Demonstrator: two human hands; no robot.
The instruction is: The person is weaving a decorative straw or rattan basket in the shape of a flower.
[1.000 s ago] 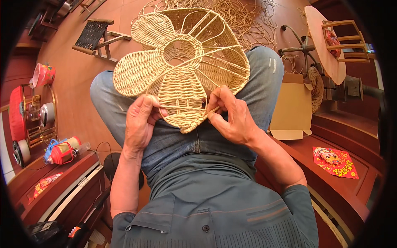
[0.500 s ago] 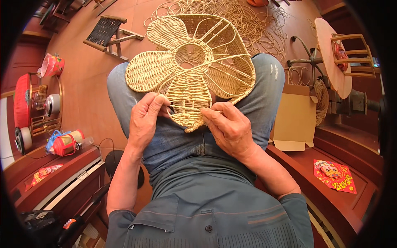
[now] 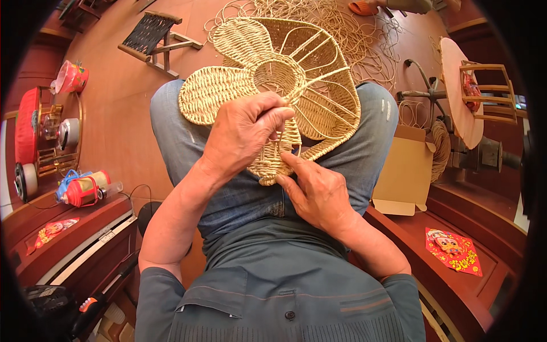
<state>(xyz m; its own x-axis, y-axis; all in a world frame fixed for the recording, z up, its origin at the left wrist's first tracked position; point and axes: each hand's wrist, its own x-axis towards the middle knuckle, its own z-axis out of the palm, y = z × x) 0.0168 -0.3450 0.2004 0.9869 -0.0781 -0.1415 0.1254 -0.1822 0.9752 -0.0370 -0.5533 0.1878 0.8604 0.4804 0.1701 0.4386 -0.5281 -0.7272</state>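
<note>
The flower-shaped wicker piece [image 3: 273,91] lies across my thighs, its woven petals spread over my jeans [image 3: 182,142] and its bare-ribbed petals pointing away to my right. My left hand [image 3: 245,134] sits on top of the lower woven petal, fingers curled nearly closed, thumb and forefinger pinched on a thin rattan strand [image 3: 283,122] just below the round centre. The wrist is bent down and the forearm runs up from my lower left. My right hand [image 3: 316,191] rests under that same petal's tip; its fingers are loosely bent, not gripping, with the forefinger stretched flat along the petal's edge and touching it. That forearm comes in from the lower right.

Beyond my knees a tangle of loose rattan [image 3: 342,34] covers the floor. A small wooden stool [image 3: 154,37] stands off to my left, well apart. An open cardboard box [image 3: 404,171] lies just beside my right thigh. A red thermos [image 3: 82,191] lies on the dark wooden bench [image 3: 74,233] at my left.
</note>
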